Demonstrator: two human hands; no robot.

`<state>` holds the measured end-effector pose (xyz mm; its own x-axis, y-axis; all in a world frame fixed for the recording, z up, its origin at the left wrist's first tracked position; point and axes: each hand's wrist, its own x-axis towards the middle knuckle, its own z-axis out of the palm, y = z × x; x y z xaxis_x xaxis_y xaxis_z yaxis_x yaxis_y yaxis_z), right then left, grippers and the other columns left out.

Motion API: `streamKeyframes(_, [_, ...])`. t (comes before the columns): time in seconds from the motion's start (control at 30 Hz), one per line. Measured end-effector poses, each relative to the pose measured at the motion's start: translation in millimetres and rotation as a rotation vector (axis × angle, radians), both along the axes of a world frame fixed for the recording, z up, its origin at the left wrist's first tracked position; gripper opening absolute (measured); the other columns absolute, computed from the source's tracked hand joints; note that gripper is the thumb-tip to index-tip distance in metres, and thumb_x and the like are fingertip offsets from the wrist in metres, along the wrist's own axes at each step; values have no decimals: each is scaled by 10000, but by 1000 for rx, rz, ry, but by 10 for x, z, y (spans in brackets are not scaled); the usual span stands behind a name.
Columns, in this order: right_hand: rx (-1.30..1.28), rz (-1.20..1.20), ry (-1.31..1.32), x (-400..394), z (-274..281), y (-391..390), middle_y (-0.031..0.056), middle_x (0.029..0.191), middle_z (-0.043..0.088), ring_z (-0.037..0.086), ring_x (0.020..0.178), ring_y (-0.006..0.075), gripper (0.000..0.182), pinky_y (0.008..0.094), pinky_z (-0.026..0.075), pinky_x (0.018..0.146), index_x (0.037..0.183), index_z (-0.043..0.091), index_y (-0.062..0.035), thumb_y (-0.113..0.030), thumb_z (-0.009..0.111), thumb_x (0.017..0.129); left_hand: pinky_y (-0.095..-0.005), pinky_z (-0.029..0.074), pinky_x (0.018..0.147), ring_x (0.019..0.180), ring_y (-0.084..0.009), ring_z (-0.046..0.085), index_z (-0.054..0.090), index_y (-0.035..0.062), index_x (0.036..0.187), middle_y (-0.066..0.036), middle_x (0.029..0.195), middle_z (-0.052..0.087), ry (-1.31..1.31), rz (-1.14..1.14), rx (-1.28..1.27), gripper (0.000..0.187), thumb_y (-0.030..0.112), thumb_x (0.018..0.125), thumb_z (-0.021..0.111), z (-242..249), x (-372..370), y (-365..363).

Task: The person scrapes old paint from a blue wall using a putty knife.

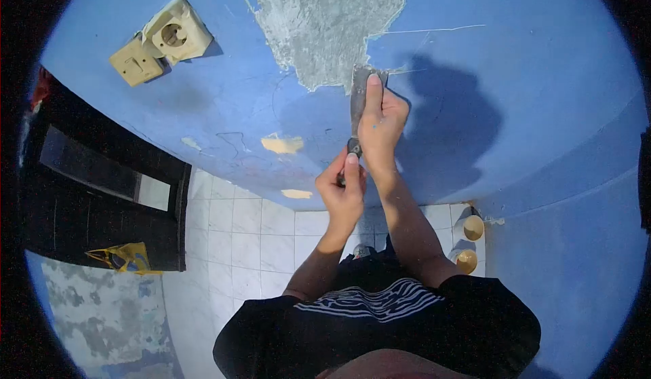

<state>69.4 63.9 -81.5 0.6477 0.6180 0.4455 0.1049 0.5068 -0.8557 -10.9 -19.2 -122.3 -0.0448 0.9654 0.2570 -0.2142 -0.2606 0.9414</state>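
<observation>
Both of my hands grip a paint scraper point(359, 107) against the blue wall point(325, 121). My left hand point(342, 192) is closed around its dark handle, with the thumb on top. Higher up, my right hand point(381, 131) is closed on the metal blade, its thumb pressed flat near the front edge. That edge meets the lower right border of a bare grey patch point(332, 26), where the blue paint is gone and the outline is ragged. Thin pale scratches run to the right of the patch.
A loose-looking socket point(180, 33) and a switch point(135, 62) stick out at upper left. A dark door point(102, 196) with a yellow bag point(129, 257) stands at left. Two round containers point(473, 228) sit on the white tiled floor point(244, 243) in the right corner.
</observation>
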Motion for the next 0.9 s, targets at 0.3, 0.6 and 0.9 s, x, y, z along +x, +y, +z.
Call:
streamKeyframes(0.3, [-114,-306,-510,270,24,-39,211,587,549,570,595,407,466,494,422,612,615,588,6,-309,610,957,-225,280,425,484,-45,372,578,34,934,37,630,451,-395,-179,-92,286,269,1056,471,-16,403,-206])
streamKeyframes(0.6, [-126,-64,-366,351,46,-122,193,497,453,396,408,267,531,426,330,465,610,550,41,-340,574,979,-204,296,430,496,-33,403,591,16,988,44,657,500,-255,-138,34,231,222,1042,501,-244,425,-68])
streamKeyframes(0.9, [-2,-92,-278,240,46,-108,189,516,469,400,424,283,471,407,359,474,642,563,32,-301,590,974,-195,286,452,542,-15,415,589,-56,1287,53,685,520,-116,100,199,367,193,1026,524,-439,505,89])
